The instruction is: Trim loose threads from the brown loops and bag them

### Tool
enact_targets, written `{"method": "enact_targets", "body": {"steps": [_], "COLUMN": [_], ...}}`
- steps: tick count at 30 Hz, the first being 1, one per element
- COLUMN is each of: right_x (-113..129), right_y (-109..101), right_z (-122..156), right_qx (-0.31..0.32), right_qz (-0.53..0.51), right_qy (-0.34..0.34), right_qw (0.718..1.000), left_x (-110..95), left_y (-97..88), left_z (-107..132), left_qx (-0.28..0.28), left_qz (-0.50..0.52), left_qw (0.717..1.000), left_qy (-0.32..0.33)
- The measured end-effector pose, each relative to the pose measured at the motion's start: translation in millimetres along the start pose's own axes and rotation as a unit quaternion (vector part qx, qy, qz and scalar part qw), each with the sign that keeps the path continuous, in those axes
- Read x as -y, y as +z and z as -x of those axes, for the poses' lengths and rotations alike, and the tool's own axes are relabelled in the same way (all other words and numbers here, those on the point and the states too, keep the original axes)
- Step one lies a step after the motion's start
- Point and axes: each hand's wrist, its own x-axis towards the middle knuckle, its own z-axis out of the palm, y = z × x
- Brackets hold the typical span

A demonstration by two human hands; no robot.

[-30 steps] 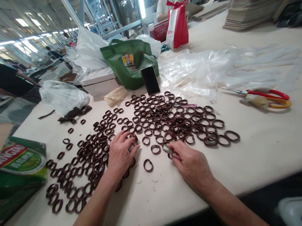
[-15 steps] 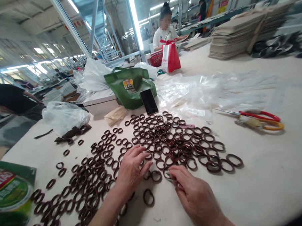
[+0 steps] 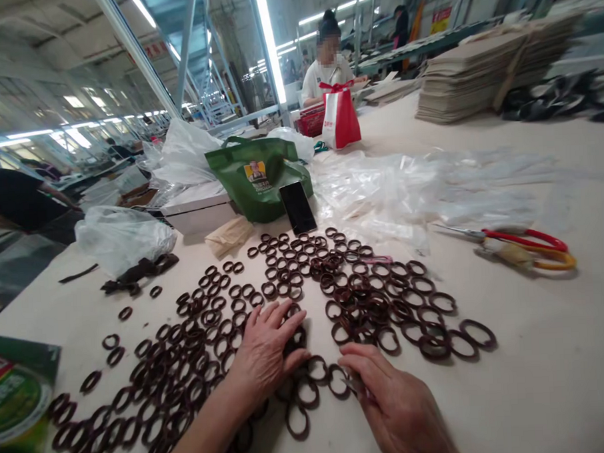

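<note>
Many dark brown rings (image 3: 317,369), each a short strip bent into a loop, lie spread over the pale tabletop. My left hand (image 3: 262,348) is palm down among them, fingers spread, touching several rings under and beside its fingertips. To its right, my right hand (image 3: 394,396) is closed, thumb and fingers pinched around a small metal-tipped tool (image 3: 353,384). Only the tool's tip and a bit of pinkish handle show; the rest is hidden in the palm. A few rings lie between the two hands, just left of the tool's tip.
Behind the rings, a phone (image 3: 298,208) leans on a green bag (image 3: 260,178). Red-and-yellow-handled scissors (image 3: 528,247) lie at right, clear plastic (image 3: 380,190) behind. A red gift bag (image 3: 340,118), cardboard stack (image 3: 485,71) and a seated person (image 3: 325,72) are farther back.
My left hand has drawn slightly nearer, and several rings have shifted toward me with it. A gap has opened in the rings beyond its fingertips. My right hand stays closed.
</note>
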Motion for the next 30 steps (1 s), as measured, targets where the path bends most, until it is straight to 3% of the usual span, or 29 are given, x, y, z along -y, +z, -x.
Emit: {"method": "enact_targets", "body": {"steps": [3, 6, 9, 12, 15, 20, 22, 24, 27, 30], "right_x": [2, 4, 6, 6, 3, -6, -12, -17, -24, -29], "right_y": [1, 2, 1, 0, 0, 2, 3, 5, 7, 8], "right_z": [-1, -2, -3, -4, -6, -4, -1, 2, 4, 5], "right_qx": [0.003, 0.02, 0.022, 0.016, 0.02, 0.019, 0.031, 0.041, 0.04, 0.034], "right_qz": [0.01, 0.012, 0.025, 0.045, 0.06, 0.108, 0.124, 0.138, 0.156, 0.165], "right_qy": [-0.004, -0.002, -0.005, -0.016, -0.032, -0.077, -0.089, -0.101, -0.114, -0.126], "right_qw": [1.0, 1.0, 0.999, 0.999, 0.997, 0.991, 0.988, 0.984, 0.98, 0.978], "left_x": [26, 68, 119, 153, 148, 92, 84, 93, 121, 137], "left_y": [-5.9, -11.3, -14.4, -12.5, -8.3, -13.5, -20.1, -25.9, -28.6, -23.4], "left_z": [41, 77, 100, 111, 113, 102, 92, 77, 50, 28], "left_qx": [-0.02, -0.067, -0.116, -0.11, -0.1, -0.063, -0.049, -0.056, -0.08, -0.06], "left_qz": [-0.028, -0.04, -0.05, -0.042, -0.021, 0.039, 0.05, 0.054, 0.04, 0.009], "left_qw": [0.999, 0.996, 0.983, 0.96, 0.957, 0.988, 0.994, 0.993, 0.982, 0.976], "left_qy": [-0.008, -0.04, -0.133, -0.255, -0.272, -0.134, -0.089, -0.09, -0.164, -0.208]}}
